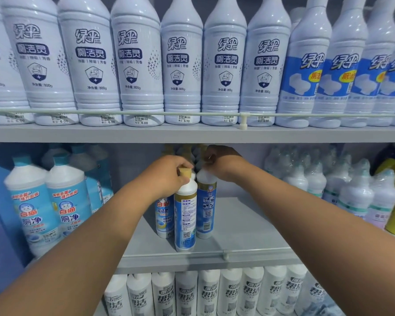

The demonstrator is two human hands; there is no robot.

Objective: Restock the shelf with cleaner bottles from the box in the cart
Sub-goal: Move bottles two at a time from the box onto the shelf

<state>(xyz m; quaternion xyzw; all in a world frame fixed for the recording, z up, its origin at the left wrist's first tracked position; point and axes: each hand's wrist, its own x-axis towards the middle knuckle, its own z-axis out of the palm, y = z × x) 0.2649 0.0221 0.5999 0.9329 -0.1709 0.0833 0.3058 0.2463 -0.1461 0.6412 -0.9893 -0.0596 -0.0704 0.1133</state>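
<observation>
The left hand [169, 172] grips the gold cap of one bottle [185, 215] and the right hand [221, 161] holds the top of the next bottle [206, 206] on the shelf [237, 229].

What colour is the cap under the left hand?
Gold, or tan: the cap under the left hand, head view.

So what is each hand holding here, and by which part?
The left hand grips the front bottle by its gold cap. The right hand holds the bottle beside it at its top, cap hidden.

Glossy white plastic toilet-cleaner bottles [183, 65] bore printed labels; the grey shelf [237, 224] looked smooth and matt; shrink-wrapped bottles [315, 176] showed crinkled clear film.
</observation>
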